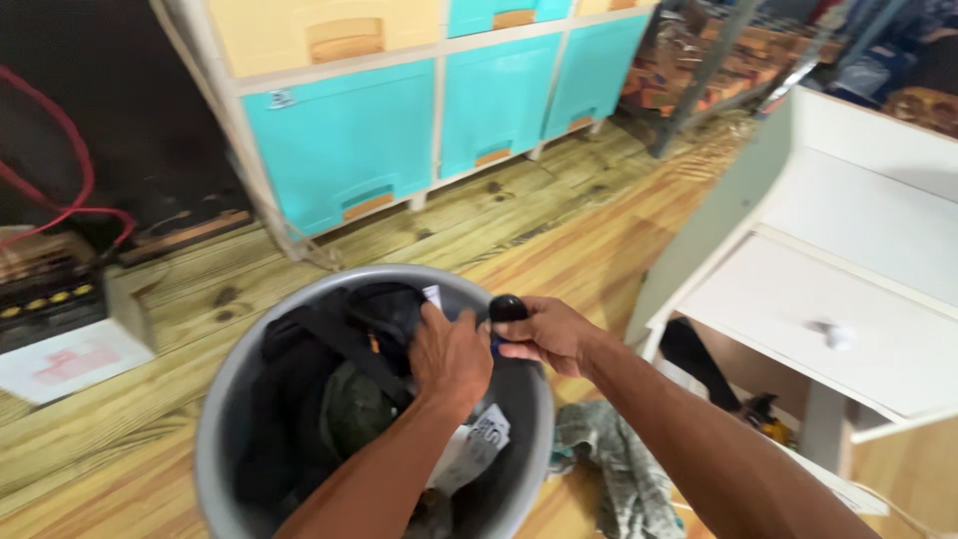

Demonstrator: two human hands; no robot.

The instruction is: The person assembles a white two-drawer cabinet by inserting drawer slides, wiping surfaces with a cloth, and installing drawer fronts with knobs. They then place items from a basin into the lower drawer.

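A round grey bin point(225, 384) stands on the wooden floor, filled with dark clothes and straps point(329, 369). My left hand point(451, 357) reaches into it, fingers closed on dark fabric near a small white tag point(432, 295). At the bin's far rim my right hand point(547, 334) grips a small black rounded object point(507, 308) with something blue under it. White printed paper or packaging point(477, 444) lies in the bin beneath my left forearm.
Turquoise and yellow drawer units point(399, 130) stand at the back. A white desk with a drawer point(848, 299) is at the right, a grey patterned cloth point(619, 459) on the floor beside the bin. Red cables and a black box point(50, 289) sit at the left.
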